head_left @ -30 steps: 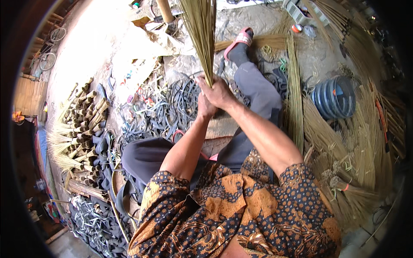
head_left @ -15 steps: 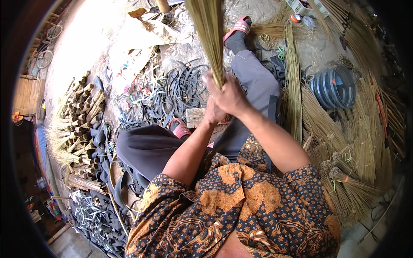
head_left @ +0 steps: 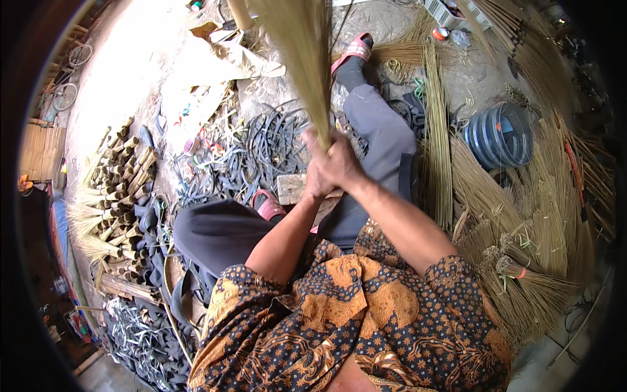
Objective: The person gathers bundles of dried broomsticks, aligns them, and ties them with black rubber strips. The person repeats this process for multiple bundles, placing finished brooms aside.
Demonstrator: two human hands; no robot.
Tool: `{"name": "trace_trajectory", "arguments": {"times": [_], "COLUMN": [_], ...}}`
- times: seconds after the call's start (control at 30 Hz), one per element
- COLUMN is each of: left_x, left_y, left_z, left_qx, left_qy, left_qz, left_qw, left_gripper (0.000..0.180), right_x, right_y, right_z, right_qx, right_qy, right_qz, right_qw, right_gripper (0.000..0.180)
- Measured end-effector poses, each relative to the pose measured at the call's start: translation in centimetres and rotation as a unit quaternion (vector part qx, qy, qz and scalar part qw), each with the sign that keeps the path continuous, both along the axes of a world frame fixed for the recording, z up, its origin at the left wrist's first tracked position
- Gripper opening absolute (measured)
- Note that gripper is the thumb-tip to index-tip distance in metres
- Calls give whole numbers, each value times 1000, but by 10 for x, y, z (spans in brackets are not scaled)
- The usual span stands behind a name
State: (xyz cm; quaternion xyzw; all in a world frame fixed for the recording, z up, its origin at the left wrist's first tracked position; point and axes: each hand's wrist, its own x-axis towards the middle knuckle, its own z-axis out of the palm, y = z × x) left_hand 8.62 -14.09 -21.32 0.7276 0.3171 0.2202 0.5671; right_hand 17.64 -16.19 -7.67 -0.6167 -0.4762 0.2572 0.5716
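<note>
A bundle of long dry straw stalks (head_left: 302,68) rises from my hands toward the top edge, fanning wider and slightly smeared at its far end. My right hand (head_left: 341,162) is wrapped round the bundle's narrow lower end. My left hand (head_left: 317,175) is closed on the same end, just below and left of the right, partly covered by it. Under my hands lies a small wooden block (head_left: 292,189) between my legs. A heap of black rubber strips (head_left: 264,144) spreads on the floor beyond it.
Short tied straw bundles (head_left: 117,196) are stacked at left, above tangled dark strips (head_left: 140,333). On the right lie long loose stalks (head_left: 439,144), a clear bluish ribbed plastic container (head_left: 480,140) and tied straw bundles (head_left: 532,287). A white crate (head_left: 450,16) stands at the far right.
The bundle's upper end has swung left and spread wider, and both hands have shifted slightly left and down in the view. Both hands keep their grip.
</note>
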Motion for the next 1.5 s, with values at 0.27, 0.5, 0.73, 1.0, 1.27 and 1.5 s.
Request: {"name": "trace_trajectory", "arguments": {"times": [0.27, 0.5, 0.73, 1.0, 1.27, 1.5], "left_x": [-5, 6, -10, -7, -8, -12], "left_y": [-6, -7, 6, 7, 9, 25], "left_z": [77, 148, 159, 156, 145, 155], "left_qx": [-36, -132, -286, -191, 2, 81], "left_qy": [-10, 70, 66, 99, 179, 259], "left_qz": [-60, -48, -150, -101, -18, 10], "left_qw": [998, 988, 944, 971, 984, 962], "left_gripper": [30, 37, 15, 19, 42, 38], "right_x": [71, 35, 37, 33, 28, 21], "right_y": [2, -9, -3, 4, 14, 30], "right_z": [67, 45, 57, 44, 19, 20], "right_qx": [128, -61, 14, -1, -37, 12], "right_qy": [232, 420, 469, 463, 479, 518], "right_qz": [55, -7, 55, -8, -129, -137], "right_qw": [963, 906, 881, 886, 868, 844], "right_gripper": [51, 19, 31, 42, 22, 23]}}
